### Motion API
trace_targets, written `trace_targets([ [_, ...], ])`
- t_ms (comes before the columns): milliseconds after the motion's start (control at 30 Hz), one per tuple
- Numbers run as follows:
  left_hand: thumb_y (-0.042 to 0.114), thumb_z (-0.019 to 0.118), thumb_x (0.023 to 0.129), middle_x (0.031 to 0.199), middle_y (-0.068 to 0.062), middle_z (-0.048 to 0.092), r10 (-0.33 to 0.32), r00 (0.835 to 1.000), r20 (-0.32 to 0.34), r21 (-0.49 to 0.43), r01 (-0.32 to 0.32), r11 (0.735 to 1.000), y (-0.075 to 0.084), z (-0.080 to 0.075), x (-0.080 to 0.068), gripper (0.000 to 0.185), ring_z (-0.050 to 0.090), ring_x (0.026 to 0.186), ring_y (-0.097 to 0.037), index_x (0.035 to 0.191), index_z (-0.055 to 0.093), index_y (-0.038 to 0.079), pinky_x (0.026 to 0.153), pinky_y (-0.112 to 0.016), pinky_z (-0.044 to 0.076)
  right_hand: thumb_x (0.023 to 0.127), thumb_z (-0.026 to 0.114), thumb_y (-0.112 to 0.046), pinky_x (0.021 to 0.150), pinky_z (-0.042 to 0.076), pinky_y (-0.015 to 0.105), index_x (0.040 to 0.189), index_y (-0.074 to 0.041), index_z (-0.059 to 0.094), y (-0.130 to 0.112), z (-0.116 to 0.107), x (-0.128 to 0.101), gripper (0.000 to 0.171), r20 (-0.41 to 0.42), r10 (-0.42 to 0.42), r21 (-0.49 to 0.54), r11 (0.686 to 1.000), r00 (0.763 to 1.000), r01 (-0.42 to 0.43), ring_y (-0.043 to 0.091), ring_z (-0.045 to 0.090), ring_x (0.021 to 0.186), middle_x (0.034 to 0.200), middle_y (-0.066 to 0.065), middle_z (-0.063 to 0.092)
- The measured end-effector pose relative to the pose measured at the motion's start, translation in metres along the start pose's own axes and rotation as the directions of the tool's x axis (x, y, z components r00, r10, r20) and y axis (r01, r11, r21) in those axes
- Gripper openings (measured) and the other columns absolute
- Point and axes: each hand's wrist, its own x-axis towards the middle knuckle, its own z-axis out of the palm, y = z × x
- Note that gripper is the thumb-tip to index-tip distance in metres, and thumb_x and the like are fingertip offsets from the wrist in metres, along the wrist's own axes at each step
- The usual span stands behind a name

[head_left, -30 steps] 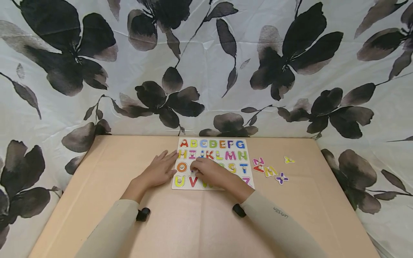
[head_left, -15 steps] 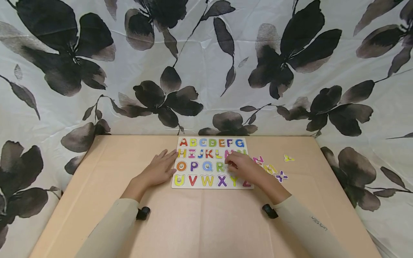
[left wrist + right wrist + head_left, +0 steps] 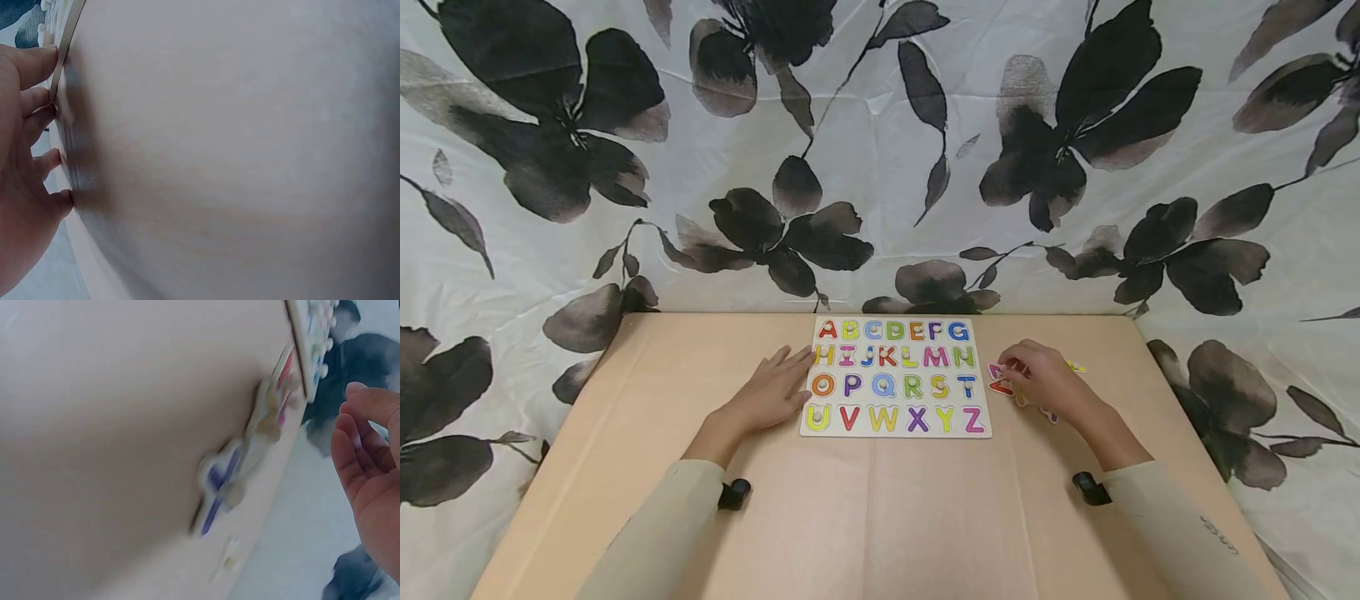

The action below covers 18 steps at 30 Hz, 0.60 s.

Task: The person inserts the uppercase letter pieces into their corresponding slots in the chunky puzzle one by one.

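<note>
A person sits at a tan surface [image 3: 865,508] with a black-and-white flowered cloth [image 3: 880,150] hung behind and around it. An alphabet puzzle board [image 3: 895,377] lies near the far edge of the surface, about midway along it. The board holds four rows of coloured letters, A to Z, every slot filled.

The left hand [image 3: 772,392] lies flat on the surface with its fingers straight and spread, the fingertips [image 3: 47,59] touching the left edge of the board. Its grip is wide and holds nothing.

The right hand [image 3: 1043,379] is just to the right of the board, above a small cluster of loose letter pieces [image 3: 1000,382] lying on the surface between the board and the right edge. The hand covers most of them. A pink piece [image 3: 995,370] and a red piece [image 3: 1000,387] show at its left, closest to the board. A bit of a yellow piece [image 3: 1077,366] shows on its far side. In the right wrist view the fingers [image 3: 359,456] are loosely bent and apart from the pieces, with a blurred purple piece [image 3: 215,494] on the surface nearby. From that view the grip looks relaxed and holds nothing; the head view does not show whether the fingertips touch any piece.

Both arms wear pale beige sleeves [image 3: 1180,533], each with a small black device [image 3: 1090,488] at the wrist.
</note>
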Motion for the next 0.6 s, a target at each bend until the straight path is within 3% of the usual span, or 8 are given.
trace_targets([
  [100,0.029,0.059,0.101,0.17,-0.01,0.029,-0.001,1.0,0.002,-0.006,0.001,1.0,-0.001,0.001,0.001,0.07,0.018,0.157,-0.047,0.162,0.032,0.009,0.123,-0.071,0.016,0.095,0.072,-0.008,0.083,0.061,0.041,0.113,-0.004,0.073,0.011,-0.001,-0.004,0.018,0.004,0.035,0.015,0.999,0.999,-0.035,0.024,0.064,0.094,0.105,0.009,0.068],
  [267,0.03,0.059,0.101,0.17,-0.01,0.029,0.006,1.0,0.002,-0.002,-0.006,1.0,-0.001,0.001,0.001,0.07,0.018,0.157,-0.047,0.162,0.033,0.009,0.123,-0.072,0.017,0.096,0.072,-0.011,0.079,0.059,0.035,0.115,-0.005,0.074,0.019,0.005,-0.008,0.02,0.046,0.084,0.031,0.996,0.995,-0.085,0.022,0.063,0.093,0.105,0.008,0.067],
  [600,0.029,0.06,0.1,0.17,-0.009,0.029,-0.007,1.0,0.003,0.001,0.007,1.0,0.001,-0.001,0.0,0.07,0.018,0.157,-0.047,0.162,0.033,0.009,0.123,-0.072,0.017,0.092,0.079,-0.021,0.072,0.053,0.029,0.107,-0.005,0.072,0.014,0.027,0.0,0.023,0.088,0.121,-0.034,0.992,0.989,-0.119,0.019,0.056,0.083,0.088,0.004,0.063],
])
